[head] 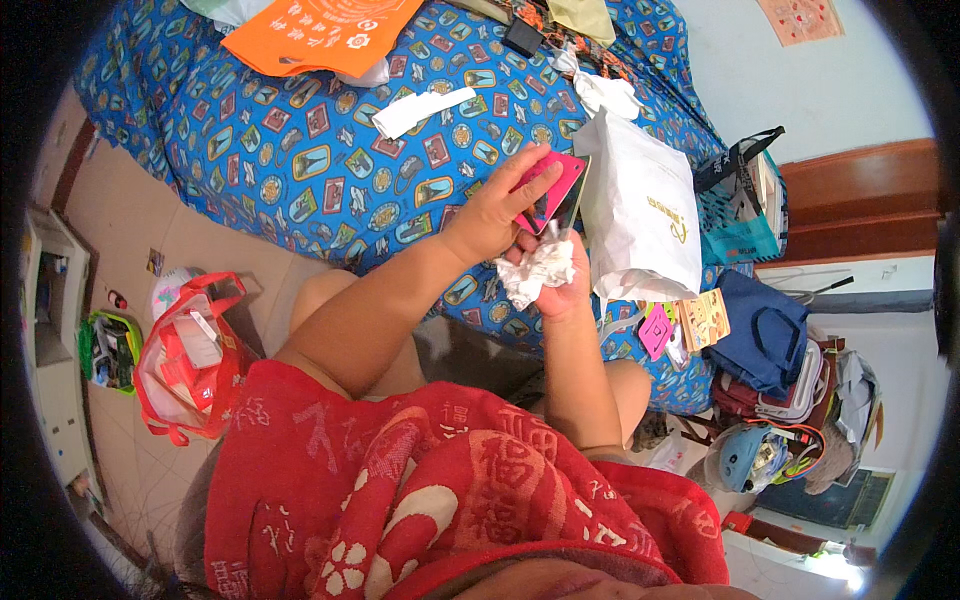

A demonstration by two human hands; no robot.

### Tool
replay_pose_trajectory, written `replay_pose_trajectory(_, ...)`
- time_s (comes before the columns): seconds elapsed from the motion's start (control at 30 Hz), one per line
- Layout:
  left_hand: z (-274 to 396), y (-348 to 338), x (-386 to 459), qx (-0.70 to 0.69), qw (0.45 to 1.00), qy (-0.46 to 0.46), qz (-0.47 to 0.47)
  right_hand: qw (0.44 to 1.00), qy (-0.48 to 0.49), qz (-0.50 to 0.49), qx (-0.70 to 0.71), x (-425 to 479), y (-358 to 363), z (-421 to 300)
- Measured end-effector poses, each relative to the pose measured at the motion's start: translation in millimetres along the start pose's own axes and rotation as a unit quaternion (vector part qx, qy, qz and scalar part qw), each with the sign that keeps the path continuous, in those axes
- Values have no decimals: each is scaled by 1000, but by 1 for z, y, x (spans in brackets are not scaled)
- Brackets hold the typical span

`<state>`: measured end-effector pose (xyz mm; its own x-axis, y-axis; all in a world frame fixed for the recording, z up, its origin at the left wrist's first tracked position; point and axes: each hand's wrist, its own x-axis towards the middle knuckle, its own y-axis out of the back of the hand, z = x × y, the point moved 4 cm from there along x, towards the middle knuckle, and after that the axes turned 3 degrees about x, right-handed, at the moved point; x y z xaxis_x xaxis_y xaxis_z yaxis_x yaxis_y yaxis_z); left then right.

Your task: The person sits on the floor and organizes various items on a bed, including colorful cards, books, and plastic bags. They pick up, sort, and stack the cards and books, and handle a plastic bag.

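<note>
My left hand [495,210] grips a flat pink card-like thing [551,187], its fingers spread over the pink face. A dark, glossy panel [581,187] shows along its right edge; whether the two are joined I cannot tell. Just below, my right hand [566,289] is palm up with crumpled white tissue [536,274] in it, close under the pink thing's lower end. A white bag [637,210] with gold print lies right of both hands. Above them, a folded white strip [420,111] rests on the blue patterned cloth [390,187].
An orange bag [322,34] lies at the upper left and a small black box [523,37] at the top. Right of me are a pink card [656,330], a teal bag [739,232] and a navy bag [757,330]. A red bag [191,360] stands on the floor at left.
</note>
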<state>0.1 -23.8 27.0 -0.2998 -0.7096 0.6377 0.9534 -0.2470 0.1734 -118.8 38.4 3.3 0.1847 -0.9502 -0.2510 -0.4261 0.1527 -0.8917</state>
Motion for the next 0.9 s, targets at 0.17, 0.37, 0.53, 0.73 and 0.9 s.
replay_pose_trajectory(0.17, 7, -4, -3, -47, 998, -12, -48, 994, -83, -68, 32, 2, 0, -3)
replay_pose_trajectory(0.37, 24, 2, -2, 53, 994, -80, -58, 996, -24, 75, -39, 5, -4, -6)
replay_pose_trajectory(0.53, -10, 14, -2, -223, 967, 125, -18, 915, 136, 145, -350, 5, -21, -25)
replay_pose_trajectory(0.73, -36, 27, 1, -155, 952, 253, 71, 787, 241, 132, -552, 15, -9, -16)
replay_pose_trajectory(0.9, -52, 37, -6, -185, 928, 306, 106, 659, 195, 172, -705, 15, -24, -5)
